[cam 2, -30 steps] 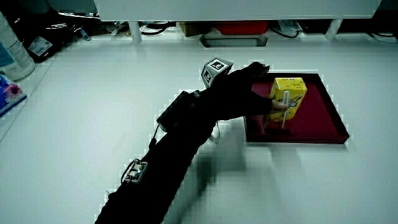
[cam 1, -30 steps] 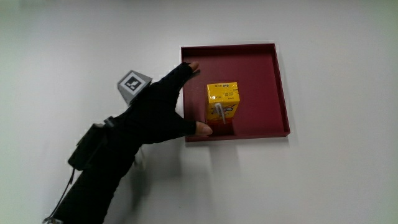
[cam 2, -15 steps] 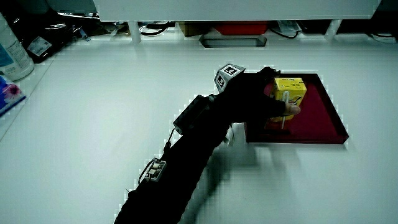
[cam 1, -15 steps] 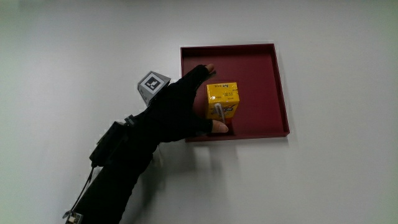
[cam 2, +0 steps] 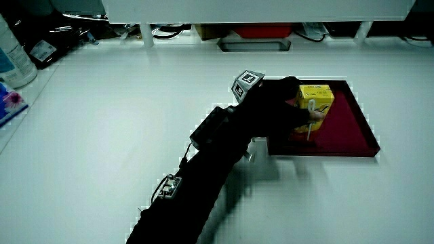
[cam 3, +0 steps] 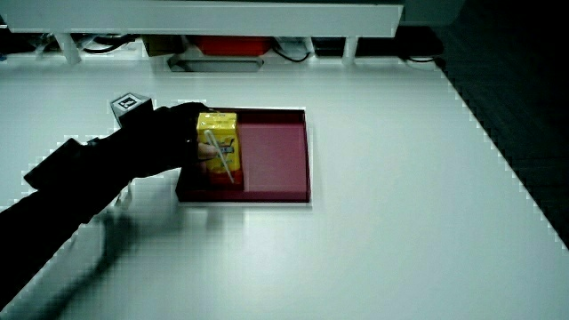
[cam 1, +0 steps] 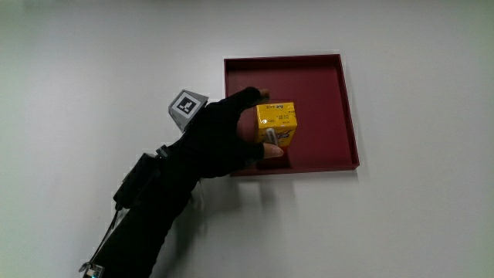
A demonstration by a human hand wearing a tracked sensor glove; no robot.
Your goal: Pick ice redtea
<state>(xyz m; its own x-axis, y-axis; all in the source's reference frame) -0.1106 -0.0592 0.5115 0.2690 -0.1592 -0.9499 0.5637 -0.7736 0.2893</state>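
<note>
Now the hand (cam 1: pixel 224 135) is wrapped around the ice redtea (cam 1: pixel 276 125), a yellow carton with a straw fixed to its face, standing upright in the dark red tray (cam 1: pixel 340 100). The fingers (cam 1: pixel 248 96) curl over the carton's edge farther from the person, while the thumb (cam 1: pixel 270 151) presses its nearer face close to the straw, so the carton is pinched between them. In both side views the carton (cam 2: pixel 316 102) (cam 3: pixel 220 147) stands with its base on the tray floor, close to the tray wall nearest the person and near the corner where the forearm (cam 1: pixel 147 205) crosses the rim. The small patterned cube (cam 1: pixel 187 106) on the glove's back sits over the bare table (cam 1: pixel 93 69), just outside the tray rim.

Most of the tray floor is bare: open room runs from the carton to the rim farthest from the hand and to the rim farthest from the person. In a side view the tray (cam 3: pixel 298 160) lies well away from the table's edges, with bare white surface on all sides. At one edge of the table, well apart from the tray, a bottle (cam 2: pixel 13 57) stands in a side view.
</note>
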